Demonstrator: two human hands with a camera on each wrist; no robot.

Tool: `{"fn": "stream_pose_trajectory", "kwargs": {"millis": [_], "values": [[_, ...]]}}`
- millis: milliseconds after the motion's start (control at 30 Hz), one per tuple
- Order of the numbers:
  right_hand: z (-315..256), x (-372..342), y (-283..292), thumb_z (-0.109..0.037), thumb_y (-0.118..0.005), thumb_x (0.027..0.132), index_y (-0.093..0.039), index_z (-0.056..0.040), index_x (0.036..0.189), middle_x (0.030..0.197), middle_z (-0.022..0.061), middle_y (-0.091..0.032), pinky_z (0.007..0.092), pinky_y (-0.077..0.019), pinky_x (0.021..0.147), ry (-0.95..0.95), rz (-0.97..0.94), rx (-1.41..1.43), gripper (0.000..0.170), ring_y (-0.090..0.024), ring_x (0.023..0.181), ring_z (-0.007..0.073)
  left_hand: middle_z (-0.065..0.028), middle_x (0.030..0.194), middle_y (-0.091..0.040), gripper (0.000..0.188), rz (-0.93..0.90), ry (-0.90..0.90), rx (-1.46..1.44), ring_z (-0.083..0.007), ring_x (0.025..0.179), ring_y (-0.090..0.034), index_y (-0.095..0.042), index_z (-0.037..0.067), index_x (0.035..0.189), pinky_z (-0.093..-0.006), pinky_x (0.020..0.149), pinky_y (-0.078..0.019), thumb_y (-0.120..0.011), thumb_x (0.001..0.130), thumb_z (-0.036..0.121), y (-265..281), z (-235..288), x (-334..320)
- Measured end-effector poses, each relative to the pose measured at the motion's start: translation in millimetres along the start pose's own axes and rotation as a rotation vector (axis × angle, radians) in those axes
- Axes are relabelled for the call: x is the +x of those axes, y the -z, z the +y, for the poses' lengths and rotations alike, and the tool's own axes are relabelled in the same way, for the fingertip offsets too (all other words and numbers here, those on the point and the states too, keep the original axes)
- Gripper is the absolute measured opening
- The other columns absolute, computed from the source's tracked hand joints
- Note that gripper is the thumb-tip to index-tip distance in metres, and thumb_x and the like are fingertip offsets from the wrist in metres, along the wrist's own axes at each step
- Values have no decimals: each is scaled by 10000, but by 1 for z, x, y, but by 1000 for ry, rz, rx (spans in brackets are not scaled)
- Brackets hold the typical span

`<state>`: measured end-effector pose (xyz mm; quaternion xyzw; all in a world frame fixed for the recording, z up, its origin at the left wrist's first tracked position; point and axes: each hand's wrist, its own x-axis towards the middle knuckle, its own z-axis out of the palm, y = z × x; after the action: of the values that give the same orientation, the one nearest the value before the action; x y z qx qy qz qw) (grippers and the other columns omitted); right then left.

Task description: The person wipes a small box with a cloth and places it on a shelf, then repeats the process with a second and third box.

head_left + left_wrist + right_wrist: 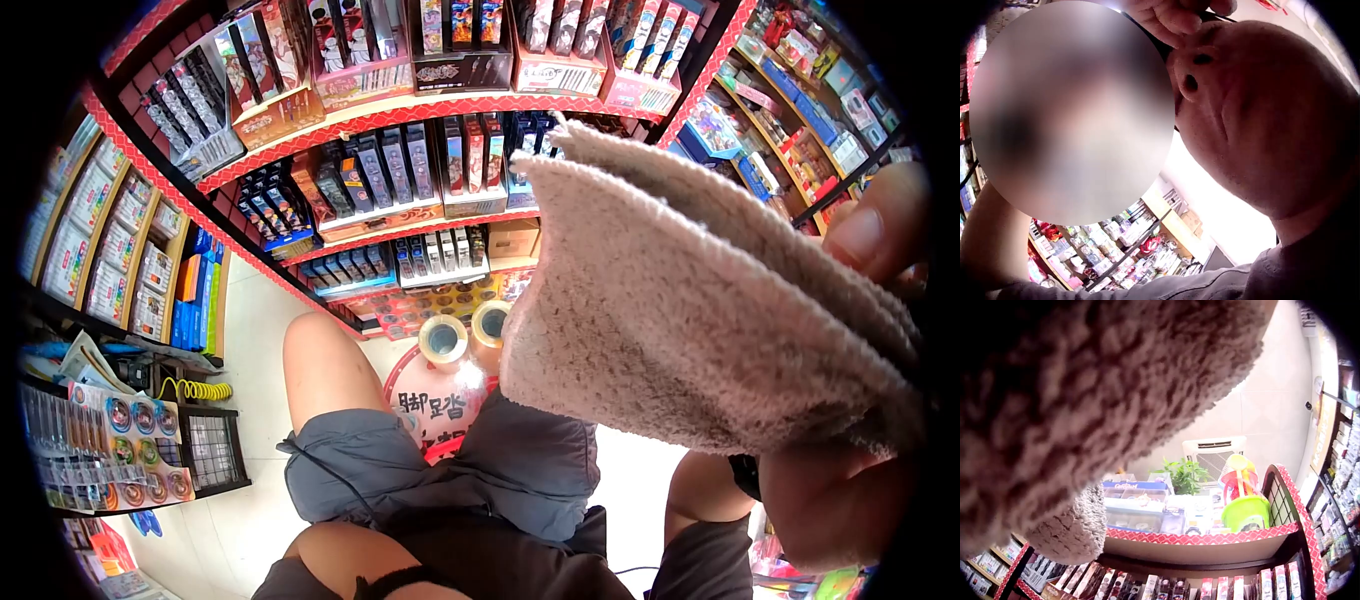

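Observation:
In the head view, my right hand (830, 500) holds a fuzzy greyish-pink cloth (650, 300) at its right end. Its thumb lies along the upper side. The cloth hangs in two layers with a gap between them, raised before the shelves. Close up in the right wrist view, the same cloth (1085, 412) covers much of the picture and hides the fingers. My left hand (1169, 17) shows only partly, at the top of the left wrist view, with bent fingers beside the person's face. I cannot tell what it holds. A large blurred circle hides much of that view.
Ahead stands a red-trimmed shelf rack (370, 120) with rows of slim boxes. Two tape rolls (443, 340) sit beyond the knees by a round red-rimmed stool (435, 395). More shelves (105, 230) line the left. A green bucket (1246, 514) stands on the rack top.

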<state>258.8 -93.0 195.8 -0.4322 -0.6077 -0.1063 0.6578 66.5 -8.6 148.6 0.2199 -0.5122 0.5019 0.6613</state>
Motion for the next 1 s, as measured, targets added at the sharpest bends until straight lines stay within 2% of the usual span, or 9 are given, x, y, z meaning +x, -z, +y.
{"fn": "stream_pose_trajectory", "kwargs": {"millis": [100, 167, 267, 500, 667, 833, 933, 967, 1000], "values": [[-1, 0, -1, -214, -765, 876, -549, -12, 1319, 1018, 104, -660, 300, -498, 776, 5, 0, 2, 532, -648, 911, 182, -88, 801, -611, 152, 79, 447, 239, -266, 770, -610, -661, 71, 943, -446, 718, -565, -554, 1025, 143, 18, 25, 9], [2, 0, -1, -212, -766, 875, -550, -12, 1318, 1019, 104, -661, 300, -499, 776, 6, -3, 8, 533, -648, 911, 182, -73, 918, -611, 100, 227, 356, 402, -266, 872, -623, -540, 150, 1149, -484, 831, -548, -484, 1076, 191, 8, 11, 3], [3, -1, 0, -211, -769, 873, -551, -12, 1318, 1021, 104, -661, 300, -500, 777, 4, -10, 11, 534, -649, 913, 183, -77, 959, -607, 72, 116, 425, 358, -276, 897, -636, -512, 160, 1116, -504, 820, -540, -448, 1091, 185, 14, 8, 15], [3, 0, 1, -206, -775, 868, -554, -13, 1316, 1024, 104, -663, 300, -502, 779, -1, -5, 15, 535, -651, 915, 183, -55, 905, -620, 98, 189, 533, 503, -275, 900, -656, -505, 129, 1038, -505, 817, -549, -445, 1088, 188, 0, 19, 17], [4, -1, 2, -203, -779, 865, -556, -13, 1315, 1027, 104, -664, 301, -504, 780, 3, -5, 28, 537, -652, 917, 184, -51, 908, -622, 229, 1, 668, 340, -271, 869, -662, -532, 90, 957, -494, 814, -559, -390, 1106, 191, 25, 35, 37], [0, 1, 4, -200, -783, 862, -558, -13, 1313, 1030, 103, -665, 301, -505, 782, -4, 4, 25, 538, -654, 919, 184, -72, 941, -614, 366, 379, 634, 480, -276, 832, -678, -589, 38, 874, -465, 780, -586, -362, 1120, 186, -17, 34, 29], [-4, 2, 5, -199, -786, 860, -559, -14, 1313, 1031, 103, -666, 302, -506, 782, -1, 3, 19, 539, -655, 920, 185, -89, 1007, -630, 327, 310, 562, 324, -301, 883, -709, -634, 1, 851, -432, 800, -610, -419, 1082, 88, -11, 30, 24], [-4, 3, 6, -198, -786, 859, -559, -14, 1312, 1032, 103, -666, 302, -507, 783, 0, 5, 19, 539, -655, 920, 185, -94, 1026, -634, 309, 147, 534, 257, -306, 892, -716, -649, -8, 847, -428, 807, -616, -442, 1066, 60, 4, 30, 28], [-5, 3, 6, -197, -787, 859, -560, -14, 1312, 1033, 103, -666, 302, -507, 783, 3, 5, 18, 539, -655, 921, 185, -104, 1048, -637, 280, 153, 601, 255, -313, 900, -721, -661, -22, 839, -427, 815, -623, -474, 1041, 28, 1, 37, 35]]}}
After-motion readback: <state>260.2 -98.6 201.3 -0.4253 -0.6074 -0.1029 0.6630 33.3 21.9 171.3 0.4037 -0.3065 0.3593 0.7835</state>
